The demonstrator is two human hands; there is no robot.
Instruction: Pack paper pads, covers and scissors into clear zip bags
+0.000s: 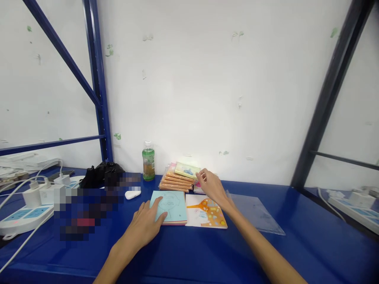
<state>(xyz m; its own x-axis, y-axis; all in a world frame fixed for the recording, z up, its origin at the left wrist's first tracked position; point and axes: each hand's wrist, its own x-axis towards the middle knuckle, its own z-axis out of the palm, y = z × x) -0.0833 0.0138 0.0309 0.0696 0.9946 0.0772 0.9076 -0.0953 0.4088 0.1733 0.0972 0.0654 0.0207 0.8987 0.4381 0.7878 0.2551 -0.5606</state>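
My left hand [148,221] lies with fingers apart on the light-blue paper cover [174,207], which has a line drawing and sits on a stack of coloured sheets. Beside it on the right is an open page or booklet [194,217] with an orange spoon picture. My right hand [211,184] reaches over this page, thumb and fingers pinched at the right edge of a small yellow packet [185,170]. That packet rests on top of a pile of orange packets [176,183] in clear wrap. A pink item beneath the right fingers is partly hidden.
A clear plastic sleeve [256,213] lies to the right on the blue table [189,256]. Behind the sheets stands a green-labelled bottle [148,162]. Left are a white case [132,194], a black bag [102,173] and a power strip [26,217] with cables. Blue metal posts [99,79] flank the wall.
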